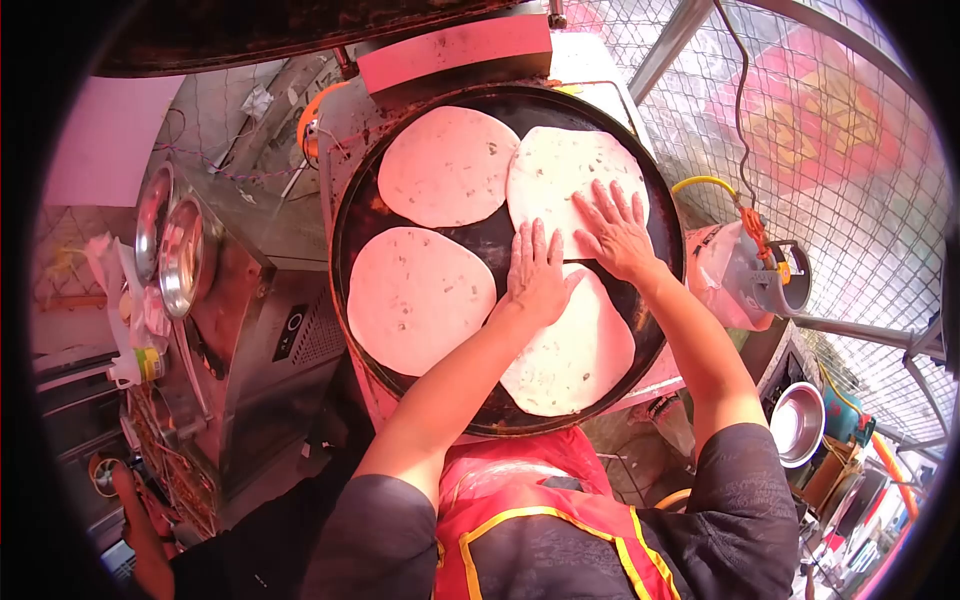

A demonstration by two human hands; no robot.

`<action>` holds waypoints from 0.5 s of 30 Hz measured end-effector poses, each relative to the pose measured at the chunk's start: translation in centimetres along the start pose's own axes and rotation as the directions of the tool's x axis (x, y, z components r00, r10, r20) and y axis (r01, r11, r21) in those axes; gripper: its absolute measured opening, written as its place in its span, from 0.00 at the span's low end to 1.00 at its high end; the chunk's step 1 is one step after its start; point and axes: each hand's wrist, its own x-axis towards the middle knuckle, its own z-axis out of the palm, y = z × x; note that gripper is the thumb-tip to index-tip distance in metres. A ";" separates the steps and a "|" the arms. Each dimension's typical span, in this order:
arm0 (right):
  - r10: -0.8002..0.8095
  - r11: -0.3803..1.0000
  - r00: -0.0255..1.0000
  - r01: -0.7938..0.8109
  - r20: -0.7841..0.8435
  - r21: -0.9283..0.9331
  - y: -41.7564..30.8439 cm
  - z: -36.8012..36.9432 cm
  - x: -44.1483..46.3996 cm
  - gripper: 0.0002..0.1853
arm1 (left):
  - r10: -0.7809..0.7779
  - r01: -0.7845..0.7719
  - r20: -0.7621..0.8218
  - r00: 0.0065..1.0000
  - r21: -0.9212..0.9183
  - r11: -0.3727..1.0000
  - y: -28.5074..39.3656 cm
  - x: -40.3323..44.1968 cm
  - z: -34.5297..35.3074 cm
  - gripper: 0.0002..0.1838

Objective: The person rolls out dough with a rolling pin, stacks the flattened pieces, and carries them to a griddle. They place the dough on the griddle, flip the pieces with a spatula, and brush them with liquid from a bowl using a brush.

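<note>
Several flat rounds of dough flecked with bits lie on a large round black griddle [487,237]. My right hand [615,232] rests with fingers spread on the lower part of the upper right flatbread [565,165]. Just left of it, my left hand [538,275] is stretched flat, its fingertips near that flatbread's lower left edge. The palm and wrist lie over the upper left of the lower right flatbread [575,355], hiding part of it. Away from both hands are the upper left flatbread [447,165] and the lower left flatbread [420,300].
A raised dark lid [300,35] hangs over the far side. Metal bowls [182,255] stand on the left by a steel cabinet [250,350]. On the right are a white bucket [735,272], a steel basin [797,424] and wire mesh [860,230]. Another person's arm [143,535] shows lower left.
</note>
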 end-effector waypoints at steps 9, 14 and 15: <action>-0.099 0.995 0.991 0.100 0.089 -0.007 2.6 -3.2 -0.2 0.34 | 0.021 -0.033 -0.070 0.997 -0.172 0.985 -0.9 -0.9 -2.8 0.38; -0.020 0.999 1.000 0.020 -0.022 0.042 -2.9 0.2 5.8 0.35 | -0.097 0.125 -0.397 0.913 0.045 0.991 -12.2 5.8 -3.7 0.37; -0.046 0.999 0.999 0.046 0.004 0.028 -3.6 0.5 5.9 0.35 | -0.123 0.156 -0.379 0.917 0.057 0.986 -13.6 6.6 -4.0 0.38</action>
